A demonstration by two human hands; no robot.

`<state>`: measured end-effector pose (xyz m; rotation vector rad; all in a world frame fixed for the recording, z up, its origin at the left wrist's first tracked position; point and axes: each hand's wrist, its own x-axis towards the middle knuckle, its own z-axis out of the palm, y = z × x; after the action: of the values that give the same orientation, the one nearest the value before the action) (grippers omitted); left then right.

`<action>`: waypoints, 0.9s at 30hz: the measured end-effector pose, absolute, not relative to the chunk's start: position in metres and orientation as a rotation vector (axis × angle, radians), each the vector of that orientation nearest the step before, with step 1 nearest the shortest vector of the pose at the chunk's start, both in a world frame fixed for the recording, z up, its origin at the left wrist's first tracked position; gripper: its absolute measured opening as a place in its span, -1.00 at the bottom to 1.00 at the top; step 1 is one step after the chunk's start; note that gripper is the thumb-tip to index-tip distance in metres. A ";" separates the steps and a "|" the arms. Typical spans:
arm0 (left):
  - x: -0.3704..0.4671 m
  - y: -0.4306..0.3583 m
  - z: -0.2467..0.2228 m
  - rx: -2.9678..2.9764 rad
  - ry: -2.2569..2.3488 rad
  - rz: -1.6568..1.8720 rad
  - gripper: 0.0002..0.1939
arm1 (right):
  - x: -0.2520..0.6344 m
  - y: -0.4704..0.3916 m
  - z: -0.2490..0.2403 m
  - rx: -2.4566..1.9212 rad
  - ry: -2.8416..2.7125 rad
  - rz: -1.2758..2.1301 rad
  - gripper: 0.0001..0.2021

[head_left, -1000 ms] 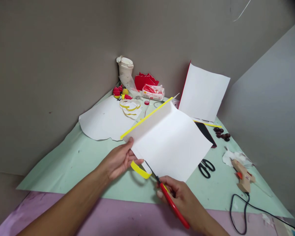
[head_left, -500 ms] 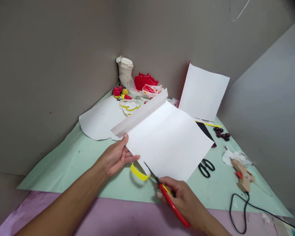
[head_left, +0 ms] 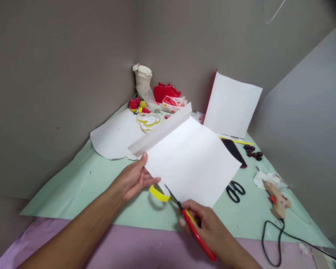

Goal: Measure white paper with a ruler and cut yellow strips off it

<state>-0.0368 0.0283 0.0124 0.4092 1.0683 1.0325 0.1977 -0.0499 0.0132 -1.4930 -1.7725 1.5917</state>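
Note:
My left hand (head_left: 134, 180) grips the lower left edge of a white paper sheet (head_left: 193, 157), thumb on top and fingers beneath. Along the sheet's upper left side runs a folded strip. In my right hand (head_left: 204, 224) are red-handled scissors (head_left: 197, 235), their blades at the sheet's near edge. A narrow strip, yellow on its underside (head_left: 159, 194), curls down between my left fingers and the blades. Behind the sheet, several cut yellow and white strips (head_left: 148, 120) lie curled on another white sheet (head_left: 114, 136).
Black scissor handles (head_left: 235, 191), a phone (head_left: 233, 152), dark beads (head_left: 252, 152) and a glue gun (head_left: 277, 201) with its cord lie at right. A white sheet (head_left: 232, 104) leans on the wall. Behind stand a white cup (head_left: 143, 77), red paper (head_left: 165, 92) and a packet (head_left: 173, 104).
The held sheet has shifted slightly, its right corner moving left and showing more of the phone. The yellow curl has risen a little. Both hands keep their hold.

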 end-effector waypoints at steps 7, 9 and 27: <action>-0.036 0.027 0.010 0.400 1.070 1.025 -0.63 | 0.195 -0.049 0.017 -1.478 -1.765 1.590 -0.81; -0.035 0.028 0.010 0.399 1.072 1.023 -0.64 | 0.194 -0.049 0.017 -1.470 -1.759 1.585 -0.81; -0.035 0.027 0.010 0.405 1.058 1.025 -0.64 | 0.195 -0.050 0.017 -1.509 -1.797 1.545 -0.82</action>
<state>-0.0351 0.0272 0.0105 0.4050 1.0582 1.0252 0.1950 -0.0504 0.0172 -1.5094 -1.7966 1.5447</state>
